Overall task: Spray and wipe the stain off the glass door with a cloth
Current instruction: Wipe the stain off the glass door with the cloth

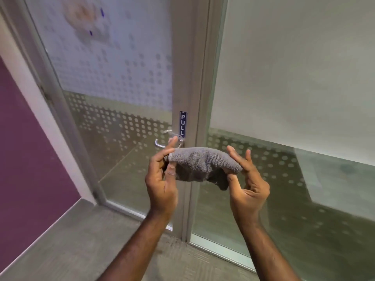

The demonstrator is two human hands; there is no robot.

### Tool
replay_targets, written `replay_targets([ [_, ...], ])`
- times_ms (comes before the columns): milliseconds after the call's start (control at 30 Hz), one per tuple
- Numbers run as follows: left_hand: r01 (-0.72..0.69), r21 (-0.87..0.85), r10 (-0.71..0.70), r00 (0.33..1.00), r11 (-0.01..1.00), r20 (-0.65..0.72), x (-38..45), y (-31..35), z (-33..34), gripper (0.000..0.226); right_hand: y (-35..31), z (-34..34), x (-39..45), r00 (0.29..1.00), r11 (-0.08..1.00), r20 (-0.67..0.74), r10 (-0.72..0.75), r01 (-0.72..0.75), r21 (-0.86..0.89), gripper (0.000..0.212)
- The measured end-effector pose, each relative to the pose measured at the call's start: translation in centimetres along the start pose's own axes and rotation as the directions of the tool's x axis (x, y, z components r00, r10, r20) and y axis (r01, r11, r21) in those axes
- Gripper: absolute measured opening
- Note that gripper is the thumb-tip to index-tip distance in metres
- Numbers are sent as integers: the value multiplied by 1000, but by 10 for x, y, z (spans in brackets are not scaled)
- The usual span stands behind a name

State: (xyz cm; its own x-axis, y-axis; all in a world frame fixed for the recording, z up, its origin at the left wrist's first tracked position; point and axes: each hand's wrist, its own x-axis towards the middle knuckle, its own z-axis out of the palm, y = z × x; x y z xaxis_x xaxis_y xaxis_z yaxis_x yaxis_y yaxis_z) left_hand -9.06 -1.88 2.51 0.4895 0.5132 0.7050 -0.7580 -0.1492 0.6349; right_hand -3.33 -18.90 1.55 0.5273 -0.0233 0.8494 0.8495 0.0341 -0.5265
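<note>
I had both hands up in front of the door (113,82), holding the cloth (200,165) between them. The cloth was grey, bunched and folded, stretched sideways at about the height of the handle (160,144). My left hand (162,179) pinched its left end, thumb on the near side and forefinger over the top. My right hand (246,183) pinched the right end, thumb underneath and fingers curled over the far edge. A loose fold hung down under the middle of the cloth.

The cloth was off the glass, held in the air just before the door's metal stile (183,78). A blue sign (183,124) reading PULL ran down that stile, just above my left forefinger. The handle stuck out to the left of it, partly hidden behind my fingers.

The stain (87,19) sat high on the door glass, near the top left of my view: a pale, smeared patch with a pinkish centre and a few small blue marks around it. It was well above the cloth. The glass there carried a frosted film with a dotted pattern; lower down it was clear, and I could see floor through it.

To the right of the stile stood a fixed glass panel (294,78), frosted above, clear below. A purple wall (26,159) lay to the left, and grey carpet (81,250) under my arms.
</note>
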Motion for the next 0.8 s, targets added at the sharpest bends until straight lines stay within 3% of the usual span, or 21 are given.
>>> replay_targets([
  [367,-22,218,36,997,976,-63,73,33,-171,24,-31,181,-3,1000,984,23,-14,10,176,45],
  [800,-79,278,109,990,957,-93,162,2,-261,23,8,320,39,995,961,62,-76,57,269,35],
])
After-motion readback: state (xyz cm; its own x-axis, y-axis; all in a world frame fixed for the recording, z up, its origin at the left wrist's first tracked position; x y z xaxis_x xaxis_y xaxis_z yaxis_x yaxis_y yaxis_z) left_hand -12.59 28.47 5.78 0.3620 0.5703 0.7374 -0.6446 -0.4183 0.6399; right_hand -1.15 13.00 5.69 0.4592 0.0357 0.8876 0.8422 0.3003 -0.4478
